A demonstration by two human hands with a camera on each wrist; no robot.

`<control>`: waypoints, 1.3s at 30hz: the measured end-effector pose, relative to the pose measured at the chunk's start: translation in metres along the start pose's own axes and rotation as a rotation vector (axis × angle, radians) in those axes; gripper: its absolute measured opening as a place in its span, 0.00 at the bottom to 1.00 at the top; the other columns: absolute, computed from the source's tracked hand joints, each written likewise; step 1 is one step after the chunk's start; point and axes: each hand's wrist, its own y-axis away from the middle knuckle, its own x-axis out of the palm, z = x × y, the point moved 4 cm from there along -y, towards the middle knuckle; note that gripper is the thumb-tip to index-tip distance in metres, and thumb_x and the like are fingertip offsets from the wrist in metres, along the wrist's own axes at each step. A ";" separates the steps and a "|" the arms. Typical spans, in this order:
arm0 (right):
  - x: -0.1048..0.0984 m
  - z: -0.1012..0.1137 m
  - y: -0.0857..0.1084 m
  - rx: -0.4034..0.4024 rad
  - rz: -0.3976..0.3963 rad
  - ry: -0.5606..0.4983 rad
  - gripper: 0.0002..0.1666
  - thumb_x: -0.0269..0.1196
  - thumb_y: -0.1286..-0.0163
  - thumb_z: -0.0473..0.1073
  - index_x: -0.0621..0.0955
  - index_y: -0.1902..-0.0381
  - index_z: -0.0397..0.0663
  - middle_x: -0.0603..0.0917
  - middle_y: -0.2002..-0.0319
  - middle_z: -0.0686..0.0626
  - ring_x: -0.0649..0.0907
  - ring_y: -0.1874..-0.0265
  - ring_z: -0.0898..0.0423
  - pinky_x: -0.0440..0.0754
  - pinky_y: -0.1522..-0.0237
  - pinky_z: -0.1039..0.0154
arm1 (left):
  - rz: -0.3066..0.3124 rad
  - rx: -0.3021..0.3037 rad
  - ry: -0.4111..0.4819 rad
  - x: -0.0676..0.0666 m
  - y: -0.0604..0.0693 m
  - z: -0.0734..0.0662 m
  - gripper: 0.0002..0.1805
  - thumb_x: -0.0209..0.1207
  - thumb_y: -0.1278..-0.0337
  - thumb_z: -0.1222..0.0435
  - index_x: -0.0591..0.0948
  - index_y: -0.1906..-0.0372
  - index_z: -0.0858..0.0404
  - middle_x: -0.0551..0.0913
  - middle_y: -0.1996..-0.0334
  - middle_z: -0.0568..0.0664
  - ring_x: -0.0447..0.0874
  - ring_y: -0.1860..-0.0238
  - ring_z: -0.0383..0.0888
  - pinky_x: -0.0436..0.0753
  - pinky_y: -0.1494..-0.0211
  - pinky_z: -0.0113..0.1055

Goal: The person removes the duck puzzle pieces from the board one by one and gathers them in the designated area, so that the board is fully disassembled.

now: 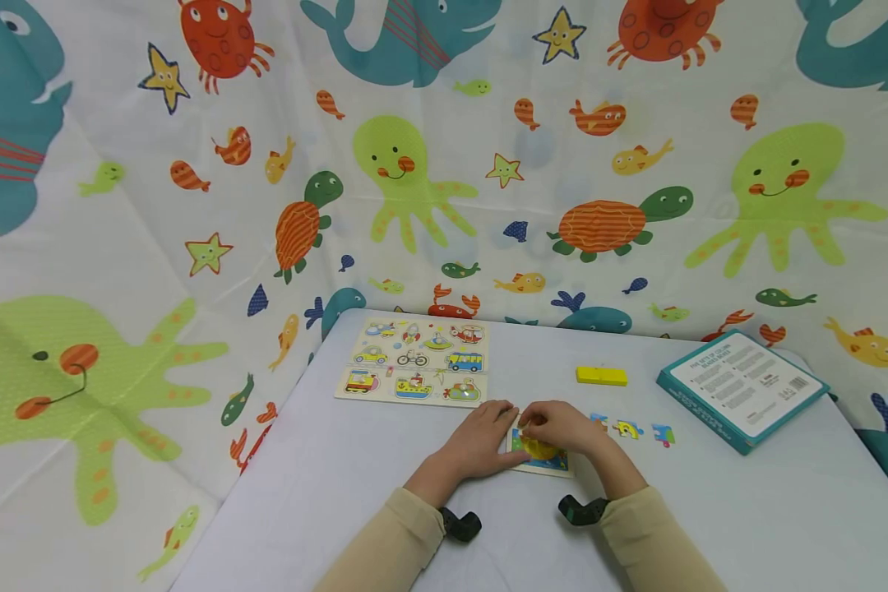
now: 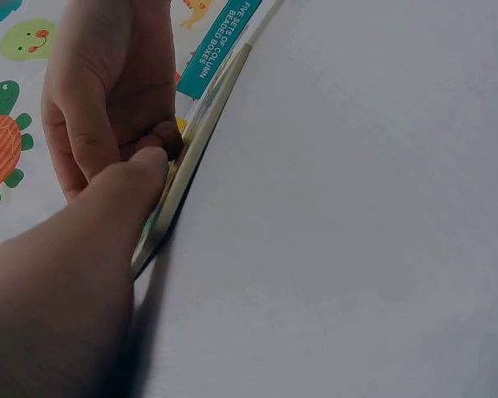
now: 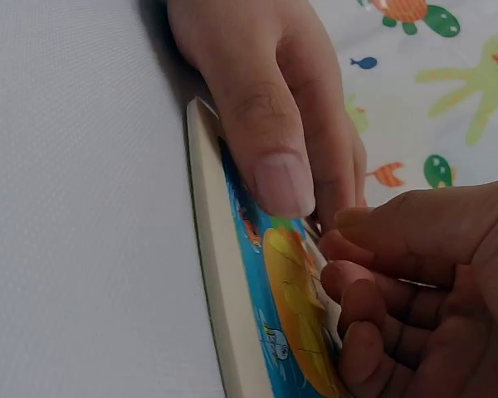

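A small picture puzzle board (image 1: 551, 468) with a yellow figure on blue lies on the table. My left hand (image 1: 481, 441) rests at its left side, fingers extended, the thumb pressing on the picture in the right wrist view. Over the upper part of the board, my right hand (image 1: 562, 426) has its fingers curled close to the surface (image 3: 299, 307), thumb against fingertip; whether a piece is between them is hidden. Right of this hand lie loose puzzle pieces (image 1: 627, 429), (image 1: 663, 434), one partly covered by the hand.
At the back left lies a larger board with vehicle pictures (image 1: 413, 382). A yellow block (image 1: 602, 376) sits behind the loose pieces. On the right is a teal and white box (image 1: 743, 390). A patterned cloth (image 1: 429, 271) hangs behind the white table (image 1: 303, 493).
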 end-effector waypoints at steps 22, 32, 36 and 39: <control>0.004 -0.001 0.002 0.031 -0.010 0.012 0.03 0.62 0.30 0.44 0.82 0.65 0.54 0.82 0.68 0.55 0.77 0.68 0.57 0.75 0.64 0.63 | 0.006 -0.018 -0.001 0.003 -0.001 0.000 0.45 0.48 0.38 0.32 0.63 0.25 0.56 0.64 0.28 0.46 0.59 0.26 0.44 0.63 0.23 0.41; 0.002 0.000 0.001 0.003 -0.022 -0.013 0.03 0.63 0.30 0.43 0.79 0.65 0.52 0.79 0.67 0.53 0.76 0.66 0.56 0.75 0.63 0.62 | -0.006 -0.015 0.017 0.001 -0.001 0.000 0.46 0.49 0.38 0.32 0.63 0.25 0.57 0.64 0.28 0.47 0.60 0.26 0.45 0.64 0.23 0.42; 0.002 0.000 0.002 -0.001 -0.023 -0.027 0.03 0.62 0.31 0.39 0.79 0.64 0.54 0.79 0.67 0.54 0.76 0.66 0.56 0.75 0.62 0.63 | -0.003 -0.021 0.015 0.002 -0.001 0.001 0.46 0.49 0.39 0.32 0.63 0.24 0.56 0.64 0.28 0.46 0.60 0.26 0.44 0.63 0.23 0.41; 0.002 0.002 0.003 -0.012 -0.026 -0.036 0.05 0.62 0.31 0.36 0.79 0.65 0.54 0.79 0.68 0.54 0.76 0.66 0.56 0.76 0.62 0.62 | -0.001 -0.026 0.019 0.002 -0.001 0.001 0.46 0.49 0.39 0.32 0.63 0.24 0.56 0.64 0.28 0.46 0.59 0.26 0.44 0.63 0.23 0.41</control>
